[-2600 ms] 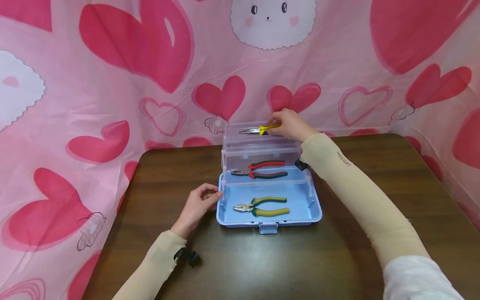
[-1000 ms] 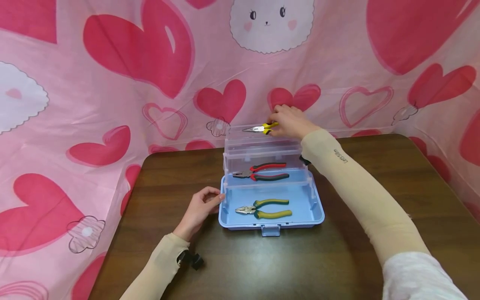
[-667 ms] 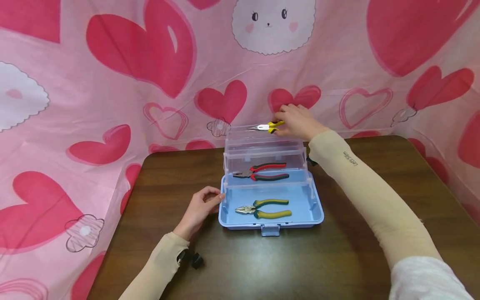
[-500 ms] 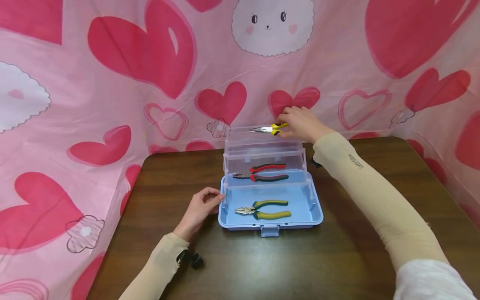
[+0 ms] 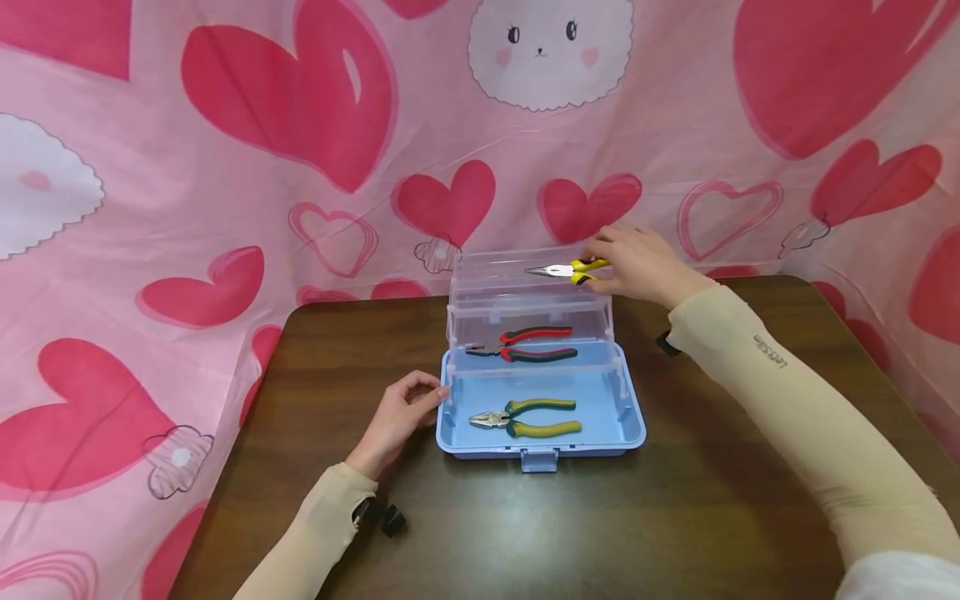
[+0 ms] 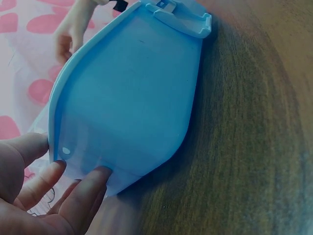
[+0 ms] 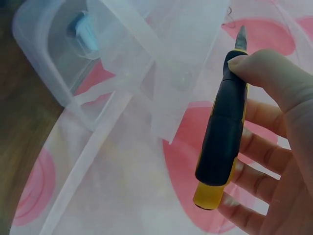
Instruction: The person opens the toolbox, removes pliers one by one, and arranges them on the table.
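My right hand [image 5: 637,262] holds needle-nose pliers [image 5: 579,272] with yellow and black handles, raised over the back right of a blue toolbox [image 5: 517,387]. Their metal nose points left. In the right wrist view the thumb presses along the pliers' dark handle [image 7: 220,127], with the fingers behind it. My left hand [image 5: 397,412] grips the toolbox's left side, thumb at the rim and fingertips on the outer wall [image 6: 127,98]. Inside the box lie green-and-yellow pliers [image 5: 543,418] in front. Red-and-black pliers [image 5: 537,343] show farther back, seen through clear plastic.
Clear stepped trays [image 5: 480,292] stand raised at the back of the toolbox, below the held pliers in the head view. A latch [image 5: 539,461] juts from the front edge. The box sits on a dark wooden table [image 5: 555,533], with a pink heart-patterned cloth [image 5: 435,67] hanging behind.
My right hand has carried the needle-nose pliers to the right above the trays, and its forearm has swung right too. The left hand keeps its place on the box.
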